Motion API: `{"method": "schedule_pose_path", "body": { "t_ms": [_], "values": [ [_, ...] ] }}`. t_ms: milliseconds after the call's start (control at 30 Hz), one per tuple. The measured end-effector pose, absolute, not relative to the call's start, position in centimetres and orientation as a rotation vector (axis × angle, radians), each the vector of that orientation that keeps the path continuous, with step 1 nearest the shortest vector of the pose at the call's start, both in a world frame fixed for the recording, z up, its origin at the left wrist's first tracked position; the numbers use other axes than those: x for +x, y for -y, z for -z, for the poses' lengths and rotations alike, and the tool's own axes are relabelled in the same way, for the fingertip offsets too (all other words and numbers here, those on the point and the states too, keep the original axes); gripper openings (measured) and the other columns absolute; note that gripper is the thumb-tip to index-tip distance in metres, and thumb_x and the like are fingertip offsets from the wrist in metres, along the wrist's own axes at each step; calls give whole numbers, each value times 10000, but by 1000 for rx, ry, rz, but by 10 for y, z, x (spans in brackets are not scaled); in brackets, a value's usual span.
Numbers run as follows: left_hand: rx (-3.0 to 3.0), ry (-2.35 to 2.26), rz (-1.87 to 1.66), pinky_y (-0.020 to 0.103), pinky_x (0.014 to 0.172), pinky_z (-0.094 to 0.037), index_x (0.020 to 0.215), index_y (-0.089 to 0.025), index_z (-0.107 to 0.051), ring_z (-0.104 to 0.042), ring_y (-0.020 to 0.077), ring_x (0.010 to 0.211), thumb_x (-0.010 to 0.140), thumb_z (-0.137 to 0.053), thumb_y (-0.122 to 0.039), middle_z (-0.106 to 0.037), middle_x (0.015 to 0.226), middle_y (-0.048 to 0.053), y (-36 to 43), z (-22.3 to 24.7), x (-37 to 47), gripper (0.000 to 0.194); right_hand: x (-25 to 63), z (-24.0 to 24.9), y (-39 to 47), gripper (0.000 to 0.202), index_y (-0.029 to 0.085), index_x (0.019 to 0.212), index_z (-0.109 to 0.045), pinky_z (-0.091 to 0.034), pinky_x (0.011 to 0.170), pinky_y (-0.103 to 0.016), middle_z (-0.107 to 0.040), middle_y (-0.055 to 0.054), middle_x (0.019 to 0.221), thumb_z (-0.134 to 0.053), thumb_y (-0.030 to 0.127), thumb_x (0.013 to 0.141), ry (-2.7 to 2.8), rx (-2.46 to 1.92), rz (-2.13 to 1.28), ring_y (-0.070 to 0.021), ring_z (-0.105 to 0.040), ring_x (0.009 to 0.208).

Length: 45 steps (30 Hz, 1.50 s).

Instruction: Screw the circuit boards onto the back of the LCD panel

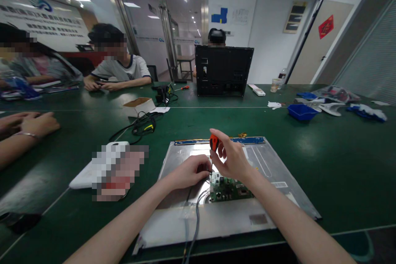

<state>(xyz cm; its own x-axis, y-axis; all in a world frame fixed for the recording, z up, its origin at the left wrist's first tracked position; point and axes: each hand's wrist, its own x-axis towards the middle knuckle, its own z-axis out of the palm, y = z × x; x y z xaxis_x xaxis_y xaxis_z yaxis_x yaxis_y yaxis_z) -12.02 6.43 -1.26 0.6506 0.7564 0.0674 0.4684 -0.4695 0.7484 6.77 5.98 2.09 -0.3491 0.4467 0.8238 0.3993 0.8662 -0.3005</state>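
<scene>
A flat metal display panel (222, 218) lies before me, with a green circuit board (230, 189) on its middle and a narrow blue board along its far edge. My right hand (232, 154) grips a screwdriver with an orange and black handle (213, 142). The screwdriver stands almost upright, its tip at the circuit board's upper left corner. Close to that tip, my left hand (193, 170) has its fingers pinched together; whatever they hold is too small to make out. Grey cables (198, 214) run from beside the board over the panel's near edge.
Left of the panel are a white device (85, 173), a blurred pinkish item and black cables (144, 126) by an open box (139, 106). A black monitor housing (224, 72) stands at the back. A blue tray (301, 112) sits right. Other people sit around the table.
</scene>
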Motion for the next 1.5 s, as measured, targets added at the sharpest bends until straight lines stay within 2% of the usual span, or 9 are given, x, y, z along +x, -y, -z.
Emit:
{"method": "schedule_pose_path", "body": {
  "t_ms": [233, 633, 933, 1500],
  "values": [
    [2162, -944, -521, 307, 743, -492, 919, -167, -610, -598, 185, 782, 794, -561, -125, -648, 873, 32, -65, 13, -121, 141, 65, -20, -60, 524, 210, 1381, -332, -374, 448, -225, -569, 47, 689, -493, 229, 883, 1949, -685, 23, -92, -452, 453],
    [2154, -960, -510, 301, 721, -490, 882, -170, -591, -588, 180, 760, 785, -572, -137, -638, 845, 23, -67, 15, -121, 104, 66, -20, -60, 490, 239, 1372, -363, -408, 468, -226, -626, 20, 803, -516, 252, 907, 1967, -666, -17, -82, -481, 482],
    [2127, -940, -516, 323, 784, -495, 927, -167, -616, -605, 189, 812, 837, -563, -168, -663, 901, 37, -63, 12, -120, 104, 67, -23, -57, 574, 228, 1435, -300, -424, 475, -228, -636, 0, 836, -459, 185, 885, 1998, -627, -46, -95, -539, 521],
    [2145, -925, -516, 313, 736, -489, 886, -167, -606, -595, 185, 770, 836, -575, -205, -650, 863, 29, -65, 9, -119, 70, 66, -22, -60, 458, 217, 1329, -382, -366, 435, -216, -621, 33, 745, -548, 250, 903, 1941, -623, -5, -80, -450, 465]
  ]
}}
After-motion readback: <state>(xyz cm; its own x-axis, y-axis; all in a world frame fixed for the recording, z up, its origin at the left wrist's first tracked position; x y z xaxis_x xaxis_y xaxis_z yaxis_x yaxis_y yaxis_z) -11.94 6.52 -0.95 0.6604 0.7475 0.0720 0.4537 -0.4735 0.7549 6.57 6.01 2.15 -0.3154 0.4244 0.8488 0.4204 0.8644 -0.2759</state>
